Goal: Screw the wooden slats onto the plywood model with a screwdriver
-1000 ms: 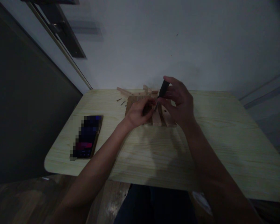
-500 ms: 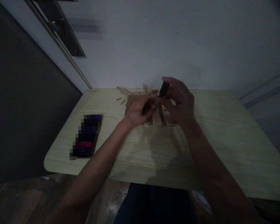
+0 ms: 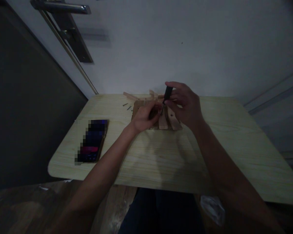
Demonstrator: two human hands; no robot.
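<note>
My right hand (image 3: 185, 102) is closed round the black handle of a screwdriver (image 3: 168, 93), which leans with its shaft pointing down to a pale wooden strip (image 3: 163, 122). My left hand (image 3: 146, 116) rests over a brown ridged wooden board (image 3: 138, 104), its fingers curled and its thumb close to the screwdriver tip. What those fingers pinch is too small and dark to make out. To the right of the strip, a second curved wooden strip (image 3: 175, 123) with a dark hole lies on the board.
Several screws (image 3: 129, 107) lie left of the board. More wooden pieces (image 3: 131, 96) lie behind it. A phone (image 3: 94, 141) sits at the left of the pale table (image 3: 141, 162). The white door (image 3: 141, 42), with a metal handle (image 3: 65, 8), stands at the back.
The screwdriver now stands slightly more upright, and my right hand has shifted a little left with it. My left hand stays in place on the board. The camera view has tilted slightly.
</note>
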